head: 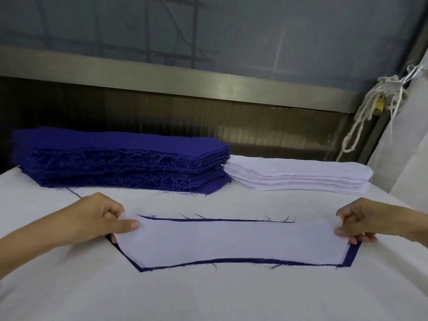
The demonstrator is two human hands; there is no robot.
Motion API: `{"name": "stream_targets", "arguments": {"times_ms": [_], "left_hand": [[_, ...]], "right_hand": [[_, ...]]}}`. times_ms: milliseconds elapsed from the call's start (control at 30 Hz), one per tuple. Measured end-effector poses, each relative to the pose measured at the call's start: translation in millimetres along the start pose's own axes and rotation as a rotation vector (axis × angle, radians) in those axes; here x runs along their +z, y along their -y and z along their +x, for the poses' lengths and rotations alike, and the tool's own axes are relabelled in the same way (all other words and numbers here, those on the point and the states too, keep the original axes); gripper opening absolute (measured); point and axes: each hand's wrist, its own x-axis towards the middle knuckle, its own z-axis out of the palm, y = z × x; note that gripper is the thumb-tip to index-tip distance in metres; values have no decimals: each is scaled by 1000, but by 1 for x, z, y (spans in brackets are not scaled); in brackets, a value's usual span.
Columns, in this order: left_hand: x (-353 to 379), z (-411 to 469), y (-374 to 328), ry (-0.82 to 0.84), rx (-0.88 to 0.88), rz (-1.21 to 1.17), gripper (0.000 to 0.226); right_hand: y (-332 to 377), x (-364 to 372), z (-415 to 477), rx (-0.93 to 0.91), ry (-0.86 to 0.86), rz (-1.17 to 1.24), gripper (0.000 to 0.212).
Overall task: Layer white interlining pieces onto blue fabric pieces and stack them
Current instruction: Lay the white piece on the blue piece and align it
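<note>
The white interlining piece (231, 242) lies near the front middle of the worktop (208, 295), spread flat over a single blue fabric piece (348, 257). The blue shows only as a narrow border: a thin line along the far edge, a wider band along the near edge and at the right end, and a slanted strip at the left corner. Loose blue threads fray out from both long edges. The white piece sits slightly up and to the left of the blue outline, so the margins are uneven.

The left hand (99, 216) holds the left end of the interlining. Its grip is closed on the cloth, with the thumb laid flat on top and the other fingers curled, some tucked beneath the edge. The right hand (361, 221) pinches the right end in the same way, its grip narrow on the cloth, fingertips at the white edge just above the blue corner. Both bare forearms reach in from the lower sides.

Behind the pair, at the back left of the worktop, stands a tall stack of blue pieces (111, 156) with ragged, thready edges. Just beside it on the right, touching its end, sits a lower stack of white interlining (298, 174), neatly squared. A stray blue thread trails on the worktop near the left wrist.

Further back runs a metal rail (185, 77) under a grey panel, and a bundle of pale cord (370, 107) hangs at the right.
</note>
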Motion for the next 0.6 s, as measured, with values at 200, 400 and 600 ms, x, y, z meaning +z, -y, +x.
{"name": "stream_targets", "arguments": {"times_ms": [200,400,600], "left_hand": [[4,-1,-5,-62,25,63,53],[7,-3,-5,-103,22,85,63],[9,-1,1,-128,7,129,63]], "right_hand": [[-11,-2,8,-27,-3,-42,65],[-7,0,6,-24,14,-36,31],[-3,2,2,-11,-2,-36,25]]}}
